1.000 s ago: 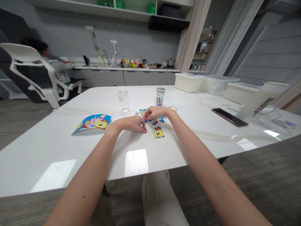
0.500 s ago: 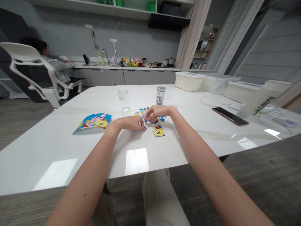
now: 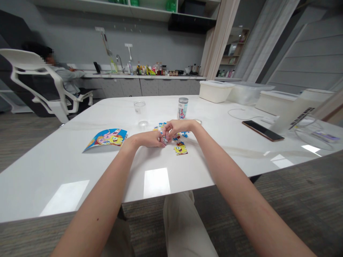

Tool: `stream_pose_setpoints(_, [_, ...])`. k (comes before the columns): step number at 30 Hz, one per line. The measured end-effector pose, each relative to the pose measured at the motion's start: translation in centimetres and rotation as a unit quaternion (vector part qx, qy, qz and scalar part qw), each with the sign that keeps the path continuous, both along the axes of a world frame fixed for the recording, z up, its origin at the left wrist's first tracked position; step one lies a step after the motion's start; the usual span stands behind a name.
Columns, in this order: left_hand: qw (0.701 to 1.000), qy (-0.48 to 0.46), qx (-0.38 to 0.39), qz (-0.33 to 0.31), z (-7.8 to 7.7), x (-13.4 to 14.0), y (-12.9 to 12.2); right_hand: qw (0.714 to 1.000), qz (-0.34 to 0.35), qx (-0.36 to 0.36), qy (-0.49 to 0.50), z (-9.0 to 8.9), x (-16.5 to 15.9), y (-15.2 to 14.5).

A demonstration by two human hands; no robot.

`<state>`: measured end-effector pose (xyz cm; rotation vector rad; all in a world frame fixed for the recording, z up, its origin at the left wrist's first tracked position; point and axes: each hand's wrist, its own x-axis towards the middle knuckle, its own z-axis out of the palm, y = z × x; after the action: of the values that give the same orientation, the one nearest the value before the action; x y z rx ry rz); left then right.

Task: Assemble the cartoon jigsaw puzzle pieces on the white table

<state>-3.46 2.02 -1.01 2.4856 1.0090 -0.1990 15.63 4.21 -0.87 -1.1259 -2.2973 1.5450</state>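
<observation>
Beyond, a clear plastic jar [image 3: 140, 113] and silver-lidded printed canister [image 3: 182, 108] stand upright; the left hand [image 3: 151, 139] pinches small pale jigsaw pieces [image 3: 164, 140], the right hand [image 3: 176, 126], grip unclear, closer than before.

A joined yellow puzzle section [image 3: 181, 149] lies flat on the bench [image 3: 187, 175], near loose multicoloured pieces [image 3: 184, 134] that seem mostly unjoined.

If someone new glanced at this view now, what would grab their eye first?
Most likely the left hand and right hand, close together over the white table by a scatter of loose puzzle pieces. Next, the bright yellow puzzle patch on the near side of the right hand, then the colourful cartoon sheet left of the left hand.
</observation>
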Motion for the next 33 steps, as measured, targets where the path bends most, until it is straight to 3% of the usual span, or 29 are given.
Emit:
stream_pose_setpoints(21, [0.995,-0.069,-0.061,0.035,-0.5,-0.3,0.3,0.999,0.019,0.024,-0.011,0.2,-0.3,-0.2])
stream_pose_setpoints(27, [0.992,-0.091,-0.083,0.033,-0.9,-0.3,0.4,0.999,0.016,0.038,-0.030,1.0,-0.9,-0.8])
stream_pose_setpoints(33, [0.997,-0.063,-0.047,0.015,-1.0,-0.3,0.8,0.999,0.013,0.024,-0.042,1.6,-1.3,-1.3])
